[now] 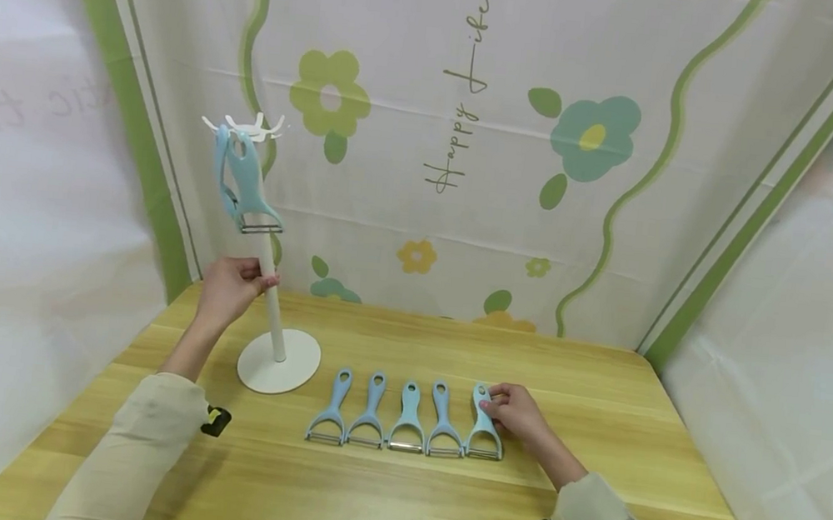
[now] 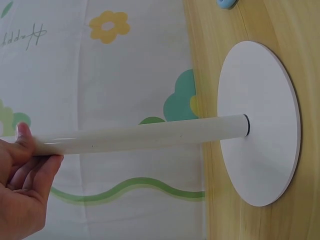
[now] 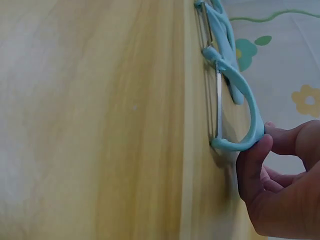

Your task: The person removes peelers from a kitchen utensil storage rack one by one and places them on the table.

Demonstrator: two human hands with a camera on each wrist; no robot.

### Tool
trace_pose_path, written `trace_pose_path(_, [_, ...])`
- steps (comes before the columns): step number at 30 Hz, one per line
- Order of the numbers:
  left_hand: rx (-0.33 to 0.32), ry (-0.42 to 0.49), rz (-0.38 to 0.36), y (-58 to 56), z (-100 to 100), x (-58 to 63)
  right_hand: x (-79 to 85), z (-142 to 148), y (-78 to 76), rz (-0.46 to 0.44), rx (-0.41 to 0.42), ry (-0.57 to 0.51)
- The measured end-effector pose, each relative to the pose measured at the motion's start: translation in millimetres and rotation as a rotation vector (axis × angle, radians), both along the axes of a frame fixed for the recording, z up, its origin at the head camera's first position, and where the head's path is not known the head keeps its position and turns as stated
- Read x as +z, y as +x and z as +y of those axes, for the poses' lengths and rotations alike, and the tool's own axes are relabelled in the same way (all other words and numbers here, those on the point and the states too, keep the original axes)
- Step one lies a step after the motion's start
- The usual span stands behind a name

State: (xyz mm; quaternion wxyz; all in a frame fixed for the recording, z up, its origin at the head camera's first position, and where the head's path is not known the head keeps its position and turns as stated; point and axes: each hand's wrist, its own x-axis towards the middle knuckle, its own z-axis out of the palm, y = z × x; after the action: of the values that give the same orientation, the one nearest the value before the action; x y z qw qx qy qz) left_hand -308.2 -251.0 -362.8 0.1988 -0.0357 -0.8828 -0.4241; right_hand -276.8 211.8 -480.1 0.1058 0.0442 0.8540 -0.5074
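Note:
My left hand (image 1: pixel 229 288) grips the white pole (image 2: pixel 150 136) of an upright stand whose round base (image 1: pixel 292 374) rests on the wooden table. Two light blue peelers (image 1: pixel 247 181) hang from the white hooks (image 1: pixel 258 127) on top, above that hand. At the right end of a row on the table, my right hand (image 1: pixel 518 412) pinches the handle of a light blue Y-shaped peeler (image 1: pixel 483 430). In the right wrist view, thumb and finger hold this peeler (image 3: pixel 250 110) below its blade frame, with the blade end close to the table.
Several more blue peelers lie side by side to the left of the pinched one, among them a middle peeler (image 1: pixel 409 414), handles pointing away. A patterned cloth (image 1: pixel 478 241) hangs behind the table's back edge. Each wrist wears a small black device.

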Motion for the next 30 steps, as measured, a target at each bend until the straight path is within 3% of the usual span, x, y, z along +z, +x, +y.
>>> trace_pose_path(4, [-0.001,-0.004,-0.002,-0.5,1,0.1,-3.6,0,-0.4,0.025,-0.017,0.084])
trace_pose_path(20, [-0.016,-0.035,0.026,0.4,-1,-2.0,-0.9,3,2.5,0.128,0.023,0.225])
trace_pose_path(25, [-0.058,-0.027,0.024,1.3,-1,-2.3,10.1,5,4.2,0.216,0.041,0.266])
trace_pose_path(30, [-0.131,-0.013,0.032,1.2,-1,-1.6,26.6,3,5.3,0.280,0.059,0.220])
